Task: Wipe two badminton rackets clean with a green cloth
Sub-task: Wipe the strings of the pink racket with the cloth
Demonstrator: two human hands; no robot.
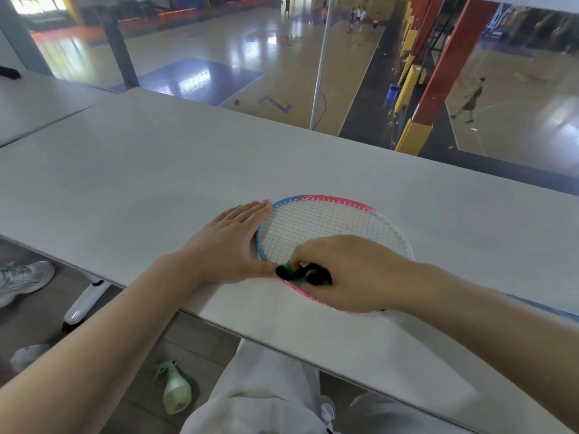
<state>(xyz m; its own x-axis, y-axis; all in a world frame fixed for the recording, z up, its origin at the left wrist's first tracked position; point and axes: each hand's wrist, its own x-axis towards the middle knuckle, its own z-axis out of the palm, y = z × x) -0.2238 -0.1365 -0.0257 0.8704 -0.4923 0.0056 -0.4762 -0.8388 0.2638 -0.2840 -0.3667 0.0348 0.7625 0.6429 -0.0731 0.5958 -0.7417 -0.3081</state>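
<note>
Racket (329,223), oval, strung, lies flat under the flat-fingered left hand (228,242); right hand (344,274) pinches crumpled green cloth (297,274).

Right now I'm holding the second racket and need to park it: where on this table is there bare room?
The table is bare to the left of the left hand, and along the far edge beyond the racket head. It is crowded at the near edge, where the right hand works the green cloth on the frame.
</note>
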